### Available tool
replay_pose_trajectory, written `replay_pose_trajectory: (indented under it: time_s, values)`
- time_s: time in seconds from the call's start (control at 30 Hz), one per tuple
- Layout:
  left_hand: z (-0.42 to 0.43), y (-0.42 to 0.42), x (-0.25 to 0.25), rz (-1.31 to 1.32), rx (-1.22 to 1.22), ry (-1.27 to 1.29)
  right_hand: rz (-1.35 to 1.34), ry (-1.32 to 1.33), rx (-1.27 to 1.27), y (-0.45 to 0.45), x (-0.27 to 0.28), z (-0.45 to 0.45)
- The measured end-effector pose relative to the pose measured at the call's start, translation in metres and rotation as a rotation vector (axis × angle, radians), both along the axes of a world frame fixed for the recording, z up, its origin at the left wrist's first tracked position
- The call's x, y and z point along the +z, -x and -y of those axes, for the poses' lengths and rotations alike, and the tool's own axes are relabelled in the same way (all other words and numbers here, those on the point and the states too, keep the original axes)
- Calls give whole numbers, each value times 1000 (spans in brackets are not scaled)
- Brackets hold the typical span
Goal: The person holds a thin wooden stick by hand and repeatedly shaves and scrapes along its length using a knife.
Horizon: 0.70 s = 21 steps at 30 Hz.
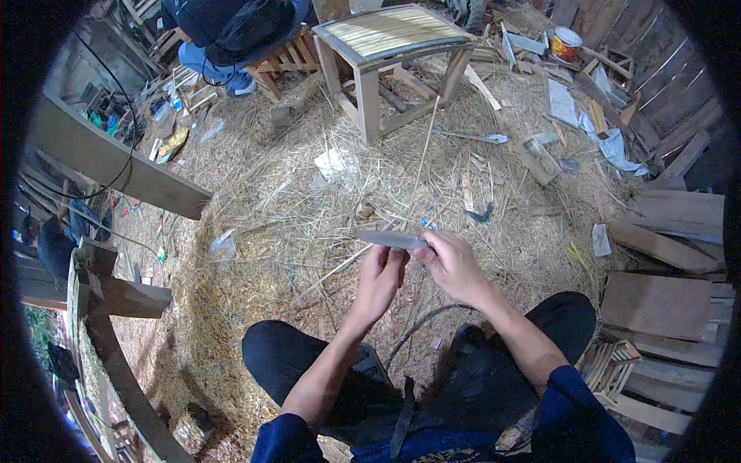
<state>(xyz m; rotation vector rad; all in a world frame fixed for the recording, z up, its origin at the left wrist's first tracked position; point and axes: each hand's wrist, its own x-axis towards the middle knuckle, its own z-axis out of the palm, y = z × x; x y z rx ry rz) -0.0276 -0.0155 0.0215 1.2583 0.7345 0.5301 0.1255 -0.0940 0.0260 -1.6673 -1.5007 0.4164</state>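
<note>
A knife-like flat grey blade (pixel 390 240) lies level between my two hands, its pointed end to the left. My right hand (pixel 454 266) is closed round its right end. Below the blade, my left hand (pixel 380 282) has its fingers bent together near the middle of it; whether they pinch the blade or something small is hidden. A thin pale strip (pixel 424 154) rises from near my right hand towards the wooden stool. Straw and shavings cover the ground (pixel 293 255) beneath both hands.
A wooden stool with a slatted top (pixel 397 32) stands ahead. Another person (pixel 231 31) sits at the upper left. Wooden beams (pixel 123 158) reach in from the left. Boards (pixel 656 305) are stacked at the right, below a paint bucket (pixel 566 45).
</note>
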Motion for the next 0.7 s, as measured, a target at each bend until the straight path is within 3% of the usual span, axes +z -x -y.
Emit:
replay_pose_trajectory:
  time_s: [0.23, 0.7]
  values:
    - [2, 2, -11, 34, 27, -296, 156, -20, 14, -3, 9, -1]
    - [1, 0, -3, 18, -4, -211, 325, -36, 50, -29, 20, -1]
